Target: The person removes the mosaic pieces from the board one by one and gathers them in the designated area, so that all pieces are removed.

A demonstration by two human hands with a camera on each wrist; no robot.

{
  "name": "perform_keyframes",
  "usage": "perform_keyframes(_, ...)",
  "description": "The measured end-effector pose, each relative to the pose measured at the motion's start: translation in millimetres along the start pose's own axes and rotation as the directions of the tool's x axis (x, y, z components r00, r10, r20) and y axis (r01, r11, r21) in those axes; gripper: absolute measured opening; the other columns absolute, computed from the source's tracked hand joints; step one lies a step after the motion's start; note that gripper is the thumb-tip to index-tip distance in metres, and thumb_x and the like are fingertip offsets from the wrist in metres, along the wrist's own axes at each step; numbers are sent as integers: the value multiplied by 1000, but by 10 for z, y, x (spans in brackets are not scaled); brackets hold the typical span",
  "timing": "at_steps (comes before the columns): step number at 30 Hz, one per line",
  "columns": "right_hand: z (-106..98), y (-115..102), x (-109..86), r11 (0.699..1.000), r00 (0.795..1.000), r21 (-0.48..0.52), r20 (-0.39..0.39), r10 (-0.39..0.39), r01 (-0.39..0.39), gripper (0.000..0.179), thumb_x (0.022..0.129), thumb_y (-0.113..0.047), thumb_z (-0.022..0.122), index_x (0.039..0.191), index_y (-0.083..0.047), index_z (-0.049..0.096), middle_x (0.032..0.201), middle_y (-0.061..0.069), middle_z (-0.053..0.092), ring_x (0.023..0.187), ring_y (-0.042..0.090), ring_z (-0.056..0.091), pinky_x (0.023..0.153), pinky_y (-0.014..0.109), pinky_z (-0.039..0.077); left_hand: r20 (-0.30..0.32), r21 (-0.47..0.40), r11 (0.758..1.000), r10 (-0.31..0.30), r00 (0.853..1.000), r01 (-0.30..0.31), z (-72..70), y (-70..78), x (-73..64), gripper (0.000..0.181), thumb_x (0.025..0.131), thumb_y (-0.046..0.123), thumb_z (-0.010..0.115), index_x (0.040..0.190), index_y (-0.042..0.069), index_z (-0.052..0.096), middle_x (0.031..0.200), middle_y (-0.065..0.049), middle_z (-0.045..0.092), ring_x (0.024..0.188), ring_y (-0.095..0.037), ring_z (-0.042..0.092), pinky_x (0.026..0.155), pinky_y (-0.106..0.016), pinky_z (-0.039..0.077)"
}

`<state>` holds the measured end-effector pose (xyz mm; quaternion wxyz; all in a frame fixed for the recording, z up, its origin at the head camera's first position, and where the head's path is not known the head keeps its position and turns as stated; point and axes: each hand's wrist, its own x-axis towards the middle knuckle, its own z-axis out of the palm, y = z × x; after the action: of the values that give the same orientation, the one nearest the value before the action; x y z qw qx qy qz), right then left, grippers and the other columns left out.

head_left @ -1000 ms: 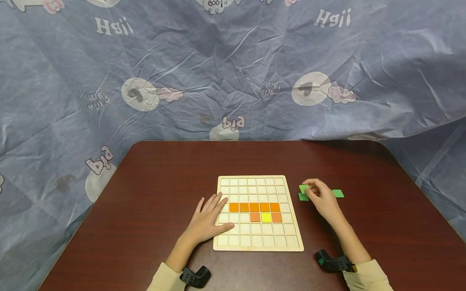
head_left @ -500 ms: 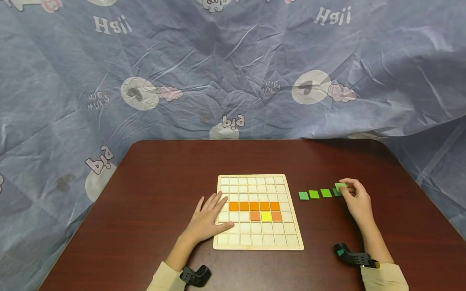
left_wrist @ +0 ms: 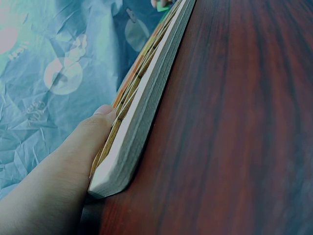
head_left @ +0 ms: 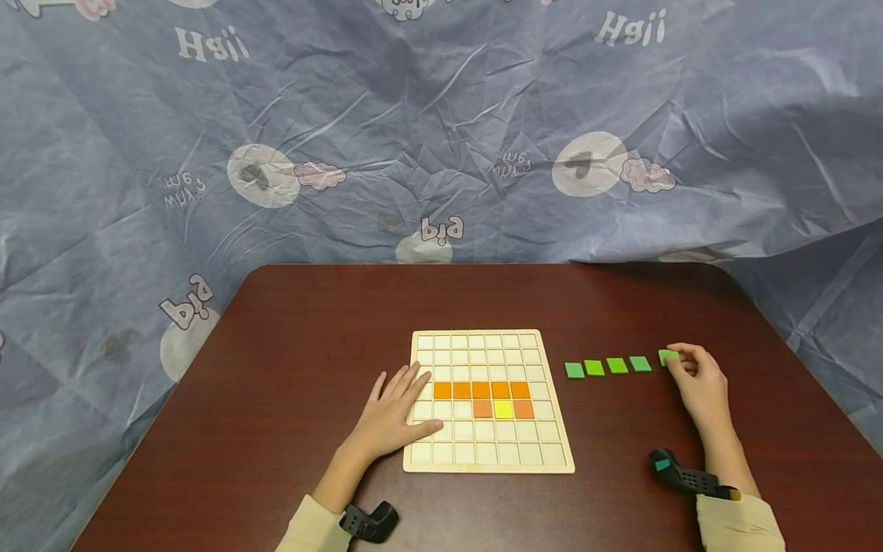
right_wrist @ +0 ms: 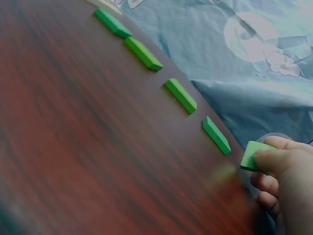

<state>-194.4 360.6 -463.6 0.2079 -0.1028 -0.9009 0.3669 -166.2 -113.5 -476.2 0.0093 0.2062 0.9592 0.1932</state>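
My right hand (head_left: pixel 702 383) pinches a light green square tile (right_wrist: pixel 253 155) between thumb and fingers, at the right end of a row of green tiles. In that row lie a teal-green tile (head_left: pixel 575 371), two brighter green tiles, one of them this lime tile (head_left: pixel 594 368), and another teal-green tile (head_left: pixel 640 364). Spread over the left side of a pale wooden grid board (head_left: pixel 487 468) is my left hand (head_left: pixel 393 414), fingers straight. Its thumb rests along the board's edge in the left wrist view. Orange tiles (head_left: pixel 480 390) fill part of one board row; below them a yellow tile (head_left: pixel 503 409) sits between two salmon tiles.
The dark red-brown table (head_left: pixel 310 330) carries everything. Behind it hangs a wrinkled blue-grey printed cloth (head_left: pixel 386 169). Each wrist wears a black camera band, such as the right one (head_left: pixel 690 479).
My right hand has moved right along the table with the light green tile, from the row's left end to beyond its right end. The left hand stays on the board.
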Motion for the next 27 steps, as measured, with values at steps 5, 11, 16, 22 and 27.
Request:
perform_keyframes(5,6,39,6,996,998,-63,33,-61,63,29,92,-21,53,114,-2,57,95,11,53,71,-22,31,58,9,34,-2,0,1000,3,1000,-3,4,-1,4,84,78,70,43,146,26,21,154,2,14,142,-17,13,113,-49,3)
perform_keyframes(11,26,24,-22,991,997,-118,36,-66,70,26,94,-17,49,115,-2,55,100,17,52,79,-1,42,66,29,33,2,3,1000,7,1000,-7,3,-6,10,84,79,70,43,146,27,20,154,3,13,142,-17,12,113,-49,3)
perform_keyframes(16,31,23,-36,989,995,-132,76,-59,69,27,95,-15,46,116,0,53,107,24,48,92,35,47,72,46,36,-2,3,1000,4,1000,-4,-1,-7,12,84,78,71,43,146,26,20,154,2,13,142,-17,12,113,-49,3)
perform_keyframes(22,40,32,-16,985,994,-149,83,-72,84,26,95,-13,46,115,1,54,109,25,46,92,36,46,70,43,35,5,-9,1000,-4,1000,4,-6,-5,6,84,78,71,43,146,27,20,154,2,13,142,-17,12,113,-49,2)
perform_keyframes(27,40,36,-6,983,992,-157,95,-85,99,26,95,-12,45,115,3,54,109,27,45,92,37,45,71,46,34,6,-21,1000,-5,1000,5,-10,8,-2,83,79,70,44,146,27,20,154,2,13,142,-18,12,113,-50,2)
